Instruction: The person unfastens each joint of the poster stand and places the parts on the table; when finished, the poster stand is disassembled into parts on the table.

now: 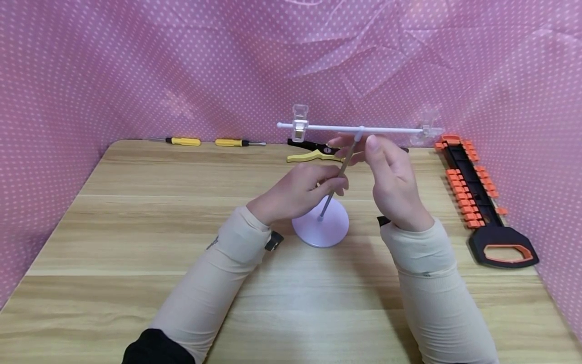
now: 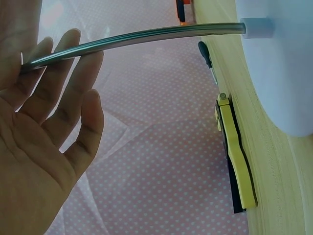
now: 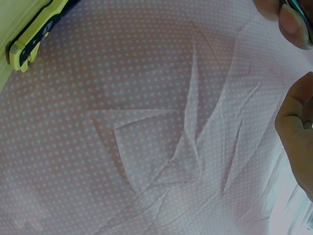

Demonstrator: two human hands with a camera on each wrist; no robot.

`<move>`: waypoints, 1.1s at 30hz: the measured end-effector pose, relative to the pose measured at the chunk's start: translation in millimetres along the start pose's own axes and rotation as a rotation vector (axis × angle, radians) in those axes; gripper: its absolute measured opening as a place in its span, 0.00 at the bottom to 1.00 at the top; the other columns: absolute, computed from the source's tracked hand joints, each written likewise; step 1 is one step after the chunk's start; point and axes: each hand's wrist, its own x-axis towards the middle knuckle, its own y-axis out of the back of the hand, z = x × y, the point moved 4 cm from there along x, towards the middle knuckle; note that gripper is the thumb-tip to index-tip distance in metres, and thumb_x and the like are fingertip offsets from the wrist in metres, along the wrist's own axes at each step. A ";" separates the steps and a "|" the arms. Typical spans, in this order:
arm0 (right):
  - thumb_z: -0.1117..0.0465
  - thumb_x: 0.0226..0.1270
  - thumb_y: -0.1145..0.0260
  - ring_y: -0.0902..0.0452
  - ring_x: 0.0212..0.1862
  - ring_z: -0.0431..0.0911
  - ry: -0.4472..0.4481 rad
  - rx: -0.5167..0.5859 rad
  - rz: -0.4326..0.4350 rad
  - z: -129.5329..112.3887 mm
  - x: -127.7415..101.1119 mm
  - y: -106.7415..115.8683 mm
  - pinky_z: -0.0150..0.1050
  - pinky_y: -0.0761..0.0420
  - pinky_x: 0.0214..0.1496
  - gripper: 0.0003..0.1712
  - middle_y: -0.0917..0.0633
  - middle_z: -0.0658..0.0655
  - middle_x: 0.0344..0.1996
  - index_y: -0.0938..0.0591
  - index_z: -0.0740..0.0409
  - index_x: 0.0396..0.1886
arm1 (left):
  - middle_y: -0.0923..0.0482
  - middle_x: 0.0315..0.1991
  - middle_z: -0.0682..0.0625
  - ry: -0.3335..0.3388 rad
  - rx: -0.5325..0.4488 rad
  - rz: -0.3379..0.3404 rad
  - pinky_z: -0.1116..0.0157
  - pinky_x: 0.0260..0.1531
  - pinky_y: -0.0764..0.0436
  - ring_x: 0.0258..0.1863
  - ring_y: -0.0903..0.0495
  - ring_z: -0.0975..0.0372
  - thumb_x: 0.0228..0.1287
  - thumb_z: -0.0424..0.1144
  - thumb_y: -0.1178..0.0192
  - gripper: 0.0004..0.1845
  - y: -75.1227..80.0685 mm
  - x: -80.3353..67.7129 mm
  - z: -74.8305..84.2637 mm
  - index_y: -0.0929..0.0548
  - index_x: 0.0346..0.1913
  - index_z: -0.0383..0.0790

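A small stand sits mid-table: a white round base (image 1: 320,228) (image 2: 283,73), a thin metal rod (image 1: 331,194) (image 2: 146,35) leaning up to the right, and a white crossbar (image 1: 382,130) with a clear clip (image 1: 300,126) near each end. My left hand (image 1: 336,179) pinches the rod about halfway up; in the left wrist view its fingertips (image 2: 63,49) lie along the rod. My right hand (image 1: 359,144) grips the top of the rod just under the crossbar joint (image 1: 360,132). In the right wrist view only a fingertip (image 3: 288,19) and the thumb (image 3: 296,122) show.
On the wooden table (image 1: 136,242), two yellow screwdrivers (image 1: 184,141) lie at the back left. Yellow-and-black pliers (image 1: 313,151) (image 2: 237,156) (image 3: 34,34) lie behind the stand. A long black-and-orange rack with a handle (image 1: 477,197) lies along the right edge. Pink dotted cloth (image 1: 136,65) walls in three sides.
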 end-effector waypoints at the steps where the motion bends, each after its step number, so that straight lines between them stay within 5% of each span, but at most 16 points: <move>1: 0.49 0.89 0.52 0.15 0.52 0.51 0.001 -0.004 -0.001 -0.3 -0.1 -0.5 0.41 0.20 0.54 0.31 0.09 0.53 0.50 0.16 0.73 0.56 | 0.11 0.38 0.53 0.002 0.001 -0.001 0.66 0.47 0.18 0.43 0.15 0.66 0.84 0.40 0.45 0.11 0.1 0.0 0.1 0.13 0.45 0.42; 25: 0.51 0.90 0.55 0.16 0.50 0.48 0.002 -0.026 -0.022 -1.9 1.4 -7.6 0.40 0.21 0.53 0.32 0.09 0.51 0.49 0.15 0.75 0.53 | 0.14 0.36 0.55 -0.034 0.023 -0.038 0.69 0.45 0.20 0.37 0.21 0.68 0.80 0.39 0.39 0.07 0.1 -1.3 6.9 0.11 0.44 0.44; 33: 0.45 0.88 0.49 0.15 0.49 0.46 -0.004 -0.017 0.022 -1.5 2.0 -6.7 0.37 0.20 0.48 0.34 0.08 0.51 0.45 0.13 0.73 0.46 | 0.14 0.36 0.56 -0.022 0.038 -0.058 0.69 0.47 0.19 0.38 0.19 0.68 0.80 0.39 0.40 0.08 0.6 0.7 6.9 0.10 0.46 0.43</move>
